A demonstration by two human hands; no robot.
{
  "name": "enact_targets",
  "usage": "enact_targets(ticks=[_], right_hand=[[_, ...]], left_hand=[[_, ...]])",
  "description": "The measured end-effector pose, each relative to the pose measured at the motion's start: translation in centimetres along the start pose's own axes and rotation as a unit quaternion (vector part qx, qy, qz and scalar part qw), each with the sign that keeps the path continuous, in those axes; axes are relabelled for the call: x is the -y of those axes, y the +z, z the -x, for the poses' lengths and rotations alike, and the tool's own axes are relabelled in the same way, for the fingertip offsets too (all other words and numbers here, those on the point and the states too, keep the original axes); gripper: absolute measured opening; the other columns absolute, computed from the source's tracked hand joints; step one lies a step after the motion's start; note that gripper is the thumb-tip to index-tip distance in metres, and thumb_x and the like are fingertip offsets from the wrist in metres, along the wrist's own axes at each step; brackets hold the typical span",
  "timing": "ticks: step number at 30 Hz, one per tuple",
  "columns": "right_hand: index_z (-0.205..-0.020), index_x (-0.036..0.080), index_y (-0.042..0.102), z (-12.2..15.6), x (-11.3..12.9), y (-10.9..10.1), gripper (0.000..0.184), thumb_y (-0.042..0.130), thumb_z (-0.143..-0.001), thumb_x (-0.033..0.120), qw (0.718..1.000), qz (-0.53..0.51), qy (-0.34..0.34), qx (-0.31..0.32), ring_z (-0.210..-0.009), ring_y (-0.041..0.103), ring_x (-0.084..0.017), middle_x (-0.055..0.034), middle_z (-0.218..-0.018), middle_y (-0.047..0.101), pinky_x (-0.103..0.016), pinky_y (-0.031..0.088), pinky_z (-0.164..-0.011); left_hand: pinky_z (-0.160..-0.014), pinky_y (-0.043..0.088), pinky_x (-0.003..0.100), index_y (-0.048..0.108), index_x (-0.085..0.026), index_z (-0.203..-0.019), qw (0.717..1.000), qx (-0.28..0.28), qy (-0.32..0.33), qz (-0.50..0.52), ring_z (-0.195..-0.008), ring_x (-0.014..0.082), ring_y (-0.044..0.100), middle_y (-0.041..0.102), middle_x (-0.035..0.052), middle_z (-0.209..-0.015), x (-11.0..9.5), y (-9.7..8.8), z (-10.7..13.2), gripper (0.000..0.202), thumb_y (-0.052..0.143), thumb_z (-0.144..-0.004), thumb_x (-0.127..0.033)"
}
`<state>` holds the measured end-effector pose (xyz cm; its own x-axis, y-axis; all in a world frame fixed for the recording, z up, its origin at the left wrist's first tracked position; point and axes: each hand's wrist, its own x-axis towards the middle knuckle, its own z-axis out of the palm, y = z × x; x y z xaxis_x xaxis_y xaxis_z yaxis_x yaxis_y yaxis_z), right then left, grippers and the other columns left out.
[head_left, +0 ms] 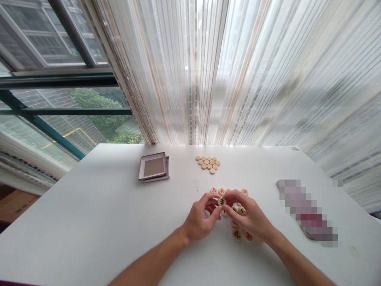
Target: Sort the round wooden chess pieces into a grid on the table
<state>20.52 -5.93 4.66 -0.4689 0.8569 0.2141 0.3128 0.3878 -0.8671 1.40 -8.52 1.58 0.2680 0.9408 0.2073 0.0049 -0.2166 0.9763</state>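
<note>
Between the fingertips of both hands is a round wooden Chinese chess piece [222,202] with a black character facing up. My left hand [203,216] pinches its left side, and my right hand [247,212] pinches it from the right. Under and around my right hand lie more chess pieces, some partly hidden: a black-marked piece [236,234], a red-marked piece [248,236] and several others. Beyond my fingers runs a row of red-marked pieces, with one piece [213,191] at its left and another [244,192] at its right.
A cluster of blank-faced pieces [208,162] lies farther back on the white table [104,222]. A shallow open box [152,166] stands at the back left. At the right is a long pixelated object [306,210]. A striped curtain [202,79] hangs behind the table, beside a window [59,99].
</note>
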Motion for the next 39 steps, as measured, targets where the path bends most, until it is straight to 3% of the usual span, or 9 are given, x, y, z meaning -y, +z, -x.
enact_targets(ticks=[10, 21, 26, 32, 39], right_hand=[[-0.089, 0.023, 0.063, -0.17, 0.17, 0.15, 0.013, 0.061, -0.094, 0.035, 1.000, 0.010, 0.011, -0.024, -0.071, 0.065, -0.017, -0.0010, -0.077, 0.068, -0.028, 0.054, -0.067], [-0.100, 0.024, 0.061, 0.04, 0.08, 0.00, 0.007, 0.057, -0.095, 0.027, 1.000, 0.011, -0.018, -0.012, -0.080, 0.067, -0.017, -0.0024, -0.087, 0.070, -0.030, 0.056, -0.075], [-0.110, 0.024, 0.060, 0.11, -0.15, 0.14, 0.018, 0.059, -0.093, 0.025, 0.999, 0.021, -0.045, -0.010, -0.085, 0.067, -0.018, -0.0042, -0.096, 0.070, -0.033, 0.058, -0.080], [-0.112, 0.025, 0.062, 0.03, -0.33, 0.17, 0.021, 0.062, -0.091, 0.025, 0.997, 0.037, -0.067, -0.023, -0.084, 0.067, -0.019, -0.0045, -0.097, 0.070, -0.034, 0.059, -0.078], [-0.111, 0.027, 0.062, 0.24, -0.41, 0.65, 0.020, 0.060, -0.092, 0.022, 0.995, 0.045, -0.089, -0.003, -0.081, 0.066, -0.018, -0.0038, -0.095, 0.069, -0.032, 0.056, -0.075]], left_hand=[[-0.069, 0.054, 0.026, 0.055, -0.019, -0.119, 0.994, 0.015, 0.063, -0.089, -0.078, 0.0153, 0.068, 0.072, 0.0072, -0.095, 0.07, 0.28, 0.42, 0.025, 0.057, -0.094, -0.026], [-0.066, 0.053, 0.025, 0.054, -0.017, -0.118, 0.998, -0.007, 0.026, -0.051, -0.070, 0.0139, 0.066, 0.069, 0.0044, -0.085, 0.02, 0.25, 0.19, 0.029, 0.059, -0.094, -0.032], [-0.067, 0.053, 0.027, 0.052, -0.017, -0.118, 1.000, -0.014, -0.008, -0.010, -0.068, 0.0141, 0.066, 0.070, 0.0058, -0.088, -0.28, 0.11, 0.06, 0.030, 0.060, -0.094, -0.035], [-0.069, 0.052, 0.027, 0.054, -0.018, -0.118, 1.000, -0.005, -0.016, 0.025, -0.071, 0.0144, 0.066, 0.070, 0.0073, -0.093, -0.24, -0.13, -0.04, 0.032, 0.060, -0.094, -0.038], [-0.064, 0.051, 0.026, 0.055, -0.017, -0.106, 0.998, -0.018, -0.043, 0.038, -0.066, 0.0144, 0.066, 0.072, 0.0063, -0.082, 0.39, -0.24, -0.14, 0.032, 0.064, -0.090, -0.043]])
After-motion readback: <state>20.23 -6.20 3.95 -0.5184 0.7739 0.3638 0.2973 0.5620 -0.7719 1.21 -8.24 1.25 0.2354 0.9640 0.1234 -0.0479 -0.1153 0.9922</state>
